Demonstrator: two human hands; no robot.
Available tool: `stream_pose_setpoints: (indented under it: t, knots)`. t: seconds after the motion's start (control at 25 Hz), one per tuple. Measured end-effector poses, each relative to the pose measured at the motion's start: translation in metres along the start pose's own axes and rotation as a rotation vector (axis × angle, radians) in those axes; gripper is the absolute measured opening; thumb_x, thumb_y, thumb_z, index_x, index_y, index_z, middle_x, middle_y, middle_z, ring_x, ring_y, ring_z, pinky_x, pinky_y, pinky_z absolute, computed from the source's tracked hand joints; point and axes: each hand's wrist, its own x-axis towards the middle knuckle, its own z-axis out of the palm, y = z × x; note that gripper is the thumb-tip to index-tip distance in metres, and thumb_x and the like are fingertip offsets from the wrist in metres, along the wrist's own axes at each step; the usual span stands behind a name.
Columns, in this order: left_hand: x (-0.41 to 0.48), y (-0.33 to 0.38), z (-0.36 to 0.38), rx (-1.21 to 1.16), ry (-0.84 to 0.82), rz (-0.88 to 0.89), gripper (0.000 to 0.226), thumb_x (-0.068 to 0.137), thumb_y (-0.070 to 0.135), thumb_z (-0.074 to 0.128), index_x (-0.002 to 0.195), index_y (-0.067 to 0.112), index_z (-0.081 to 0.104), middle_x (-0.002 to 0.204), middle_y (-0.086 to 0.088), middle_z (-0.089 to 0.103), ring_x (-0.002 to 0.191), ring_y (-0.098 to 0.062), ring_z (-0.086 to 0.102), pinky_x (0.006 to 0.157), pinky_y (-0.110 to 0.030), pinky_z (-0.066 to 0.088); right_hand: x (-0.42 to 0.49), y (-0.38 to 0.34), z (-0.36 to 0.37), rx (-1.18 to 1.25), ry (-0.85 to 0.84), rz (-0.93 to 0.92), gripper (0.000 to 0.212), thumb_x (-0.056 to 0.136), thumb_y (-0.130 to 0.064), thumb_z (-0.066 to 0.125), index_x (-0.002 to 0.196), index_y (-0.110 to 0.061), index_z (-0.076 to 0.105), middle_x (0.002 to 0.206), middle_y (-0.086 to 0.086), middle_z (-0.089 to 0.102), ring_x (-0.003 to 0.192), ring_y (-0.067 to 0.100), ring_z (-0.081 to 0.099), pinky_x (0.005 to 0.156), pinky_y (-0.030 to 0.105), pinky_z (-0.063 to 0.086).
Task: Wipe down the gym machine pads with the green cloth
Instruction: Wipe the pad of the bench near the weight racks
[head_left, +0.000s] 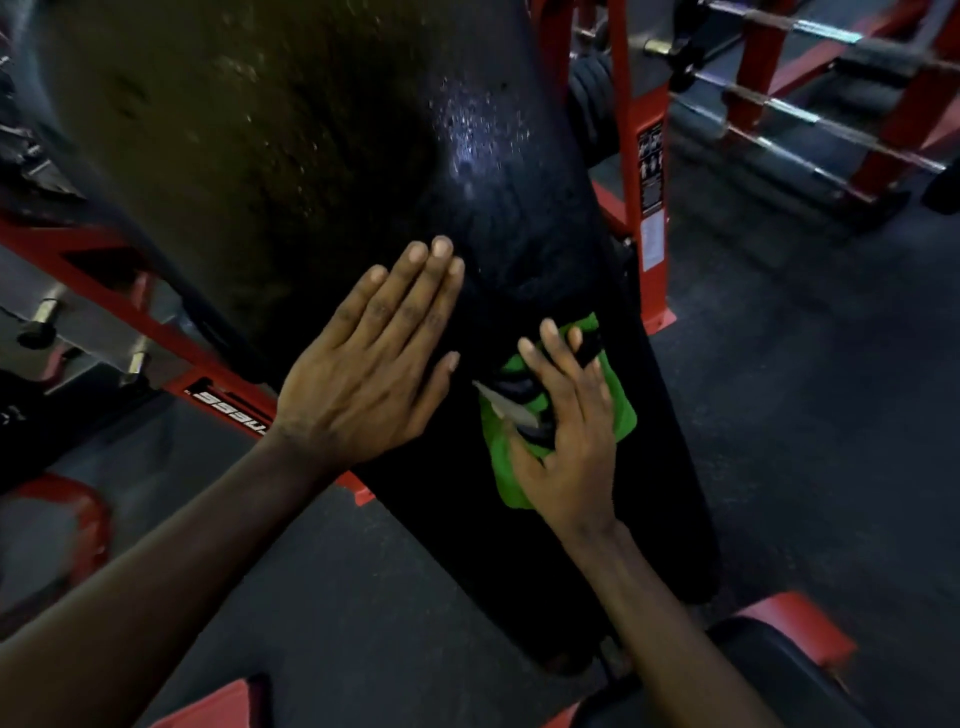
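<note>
**Two hands on a black gym pad, one with a green cloth**

The long pad (311, 156) runs from the upper left down to the lower centre. The left hand (363, 384) lies flat on it, fingers straight. Just right of it, the right hand (571, 441), fingers spread, presses the bunched cloth (621, 415) against the pad. Red frame (631, 130) and barbells (810, 124) stand in the upper right.

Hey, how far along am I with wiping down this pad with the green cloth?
Nothing looks plainly finished. In hand: your right hand presses the green cloth onto the lower part of the long black pad, while your left hand lies flat on it beside the cloth. Left: wet droplets glisten higher up the pad, unwiped, and the seat pad at the bottom right is untouched.
</note>
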Motion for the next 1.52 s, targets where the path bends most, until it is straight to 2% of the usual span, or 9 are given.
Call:
stream_pose_setpoints:
  t: [0.08, 0.24, 0.4, 0.64, 0.92, 1.04, 1.16, 1.28, 1.52]
  knots:
    - [0.001, 0.0, -0.001, -0.001, -0.001, -0.053, 0.071, 0.105, 0.041, 0.036, 0.158, 0.0, 0.015, 0.165, -0.019, 0.013, 0.154, -0.029, 0.014, 0.125, -0.043, 0.018, -0.002, 0.002, -0.003, -0.017, -0.028, -0.019, 0.066, 0.079, -0.001, 0.079, 0.14, -0.004, 0.053, 0.153, 0.011, 0.043, 0.148, 0.027, 0.032, 0.118, 0.057, 0.026]
    - [0.003, 0.001, 0.001, -0.001, -0.014, -0.052, 0.071, 0.105, 0.041, 0.035, 0.158, -0.001, 0.014, 0.165, -0.019, 0.012, 0.154, -0.03, 0.013, 0.125, -0.042, 0.014, 0.035, -0.016, 0.0, 0.002, 0.051, 0.001, 0.058, 0.081, -0.001, 0.078, 0.135, -0.003, 0.057, 0.15, 0.011, 0.049, 0.144, 0.025, 0.039, 0.121, 0.047, 0.024]
    - [0.001, 0.0, 0.002, -0.04, -0.012, -0.054, 0.07, 0.105, 0.04, 0.034, 0.158, 0.0, 0.015, 0.165, -0.019, 0.013, 0.154, -0.029, 0.012, 0.126, -0.041, 0.013, 0.085, -0.032, 0.0, 0.074, 0.154, 0.0, 0.044, 0.093, -0.018, 0.068, 0.132, 0.0, 0.058, 0.147, 0.013, 0.051, 0.14, 0.026, 0.045, 0.11, 0.058, 0.037]
    - [0.001, -0.001, 0.002, -0.083, 0.012, -0.054, 0.069, 0.104, 0.041, 0.035, 0.158, 0.0, 0.019, 0.165, -0.018, 0.014, 0.154, -0.028, 0.014, 0.126, -0.041, 0.014, 0.056, -0.015, -0.008, 0.108, 0.022, -0.012, 0.053, 0.1, -0.034, 0.055, 0.14, 0.001, 0.049, 0.153, 0.009, 0.041, 0.147, 0.028, 0.033, 0.11, 0.065, 0.034]
    - [0.002, -0.007, -0.005, -0.151, -0.038, -0.034, 0.069, 0.103, 0.036, 0.038, 0.158, -0.001, 0.017, 0.166, -0.017, 0.012, 0.155, -0.028, 0.01, 0.127, -0.04, 0.006, 0.119, -0.055, 0.003, 0.072, 0.117, -0.04, 0.043, 0.1, -0.026, 0.058, 0.134, -0.001, 0.054, 0.15, 0.013, 0.047, 0.146, 0.03, 0.034, 0.112, 0.06, 0.035]
    - [0.002, -0.033, -0.018, -0.174, -0.018, -0.097, 0.069, 0.102, 0.038, 0.037, 0.159, 0.005, 0.015, 0.167, -0.012, 0.01, 0.155, -0.023, 0.008, 0.126, -0.038, 0.008, 0.116, -0.059, 0.004, 0.06, 0.112, -0.029, 0.044, 0.1, -0.026, 0.059, 0.135, -0.002, 0.054, 0.151, 0.012, 0.047, 0.148, 0.024, 0.033, 0.112, 0.059, 0.034]
    - [0.004, -0.069, -0.024, -0.146, 0.003, -0.064, 0.065, 0.105, 0.04, 0.032, 0.16, 0.009, 0.016, 0.167, -0.009, 0.013, 0.155, -0.021, 0.01, 0.126, -0.037, 0.01, 0.12, -0.074, 0.011, 0.073, 0.096, -0.066, 0.043, 0.099, -0.024, 0.061, 0.134, -0.001, 0.055, 0.15, 0.011, 0.048, 0.147, 0.013, 0.032, 0.111, 0.059, 0.035]
    - [0.008, -0.073, -0.023, -0.161, 0.017, -0.025, 0.059, 0.105, 0.031, 0.037, 0.157, 0.005, 0.026, 0.164, -0.013, 0.025, 0.154, -0.025, 0.018, 0.125, -0.04, 0.014, 0.146, -0.093, 0.021, 0.041, 0.049, -0.144, 0.043, 0.095, -0.017, 0.066, 0.134, -0.002, 0.056, 0.149, 0.009, 0.049, 0.144, 0.022, 0.04, 0.112, 0.057, 0.035]
    - [0.02, -0.127, -0.036, -0.105, 0.064, -0.153, 0.061, 0.106, 0.031, 0.027, 0.161, 0.009, 0.011, 0.168, -0.01, 0.009, 0.156, -0.023, 0.006, 0.126, -0.04, 0.009, 0.114, -0.069, 0.011, 0.037, -0.021, -0.103, 0.056, 0.099, -0.033, 0.058, 0.143, -0.002, 0.046, 0.155, 0.011, 0.041, 0.148, 0.025, 0.032, 0.111, 0.062, 0.035]
